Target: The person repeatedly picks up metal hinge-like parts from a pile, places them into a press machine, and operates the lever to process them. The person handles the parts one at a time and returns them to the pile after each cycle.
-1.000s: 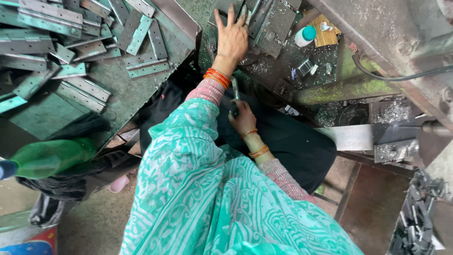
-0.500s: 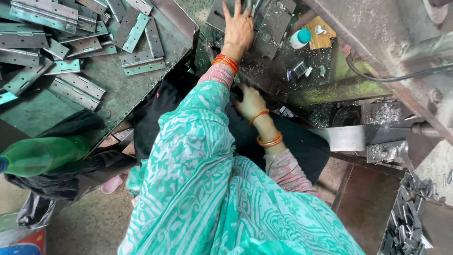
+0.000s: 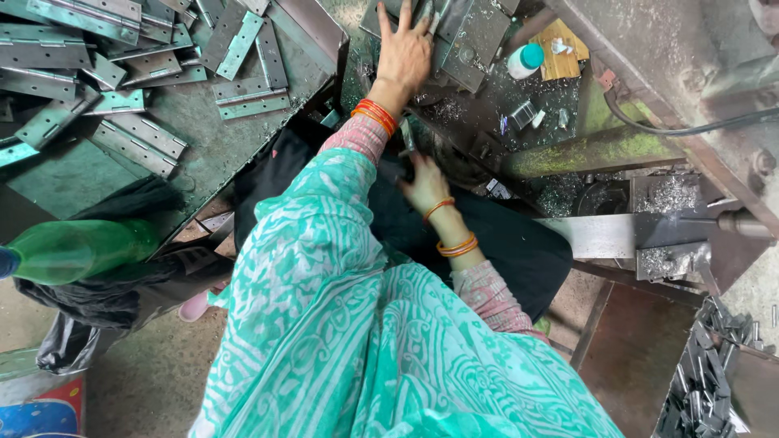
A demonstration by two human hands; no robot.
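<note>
Head view: left hand (image 3: 403, 50) is spread flat, fingers wide, on metal plates (image 3: 475, 36) at the machine bed (image 3: 568, 154). Right hand (image 3: 426, 182) sits nearer the body than that bed, closed on a small metal piece (image 3: 407, 136). Hinges (image 3: 134, 142) lie left of the bed. Judgement: keep fingers clear of the bed & seat the piece square.

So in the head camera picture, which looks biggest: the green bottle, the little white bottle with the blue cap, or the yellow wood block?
1. Green bottle, by far the biggest, though it lies nearer the camera.
2. Yellow wood block.
3. White bottle with the blue cap, only slightly smaller than the block, so that pair is close.
</note>
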